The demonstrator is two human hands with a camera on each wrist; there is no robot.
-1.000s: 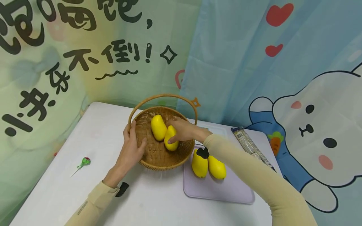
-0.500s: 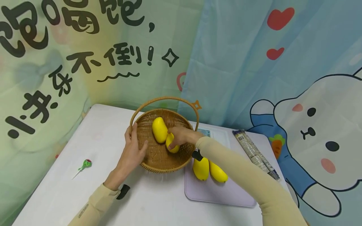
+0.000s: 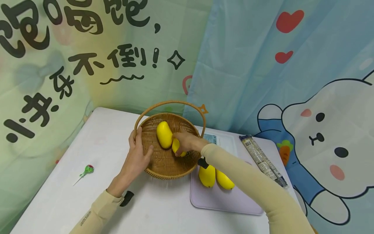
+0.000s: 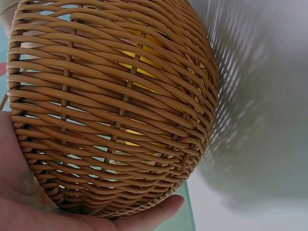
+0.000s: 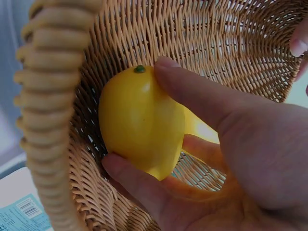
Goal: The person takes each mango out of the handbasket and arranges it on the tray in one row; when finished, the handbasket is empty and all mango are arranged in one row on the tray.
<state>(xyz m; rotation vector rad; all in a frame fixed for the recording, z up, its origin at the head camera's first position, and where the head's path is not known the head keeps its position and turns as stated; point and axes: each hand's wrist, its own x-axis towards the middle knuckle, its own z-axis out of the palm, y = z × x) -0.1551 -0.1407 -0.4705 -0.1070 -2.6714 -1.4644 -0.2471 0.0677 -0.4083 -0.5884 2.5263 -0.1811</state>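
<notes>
A brown wicker basket with a tall arched handle stands tilted on the white table, its open side facing me. My left hand holds its left rim, fingers outside and thumb over the inner side; the left wrist view shows the woven outside close up. Inside the basket my right hand grips a yellow mango with a small green stem spot, thumb on one side and fingers on the other. Another mango lies to its left, also in the basket.
Right of the basket, two more mangoes lie on a pale purple tray, partly under my right forearm. Behind it are a blue-labelled package and a long wrapped packet. A green lollipop lies at the left. Printed curtains hang behind.
My right hand has shifted slightly with the mango inside the basket, toward the right wall, and covers more of it. The left hand keeps its hold on the rim. The head view tilted slightly.
</notes>
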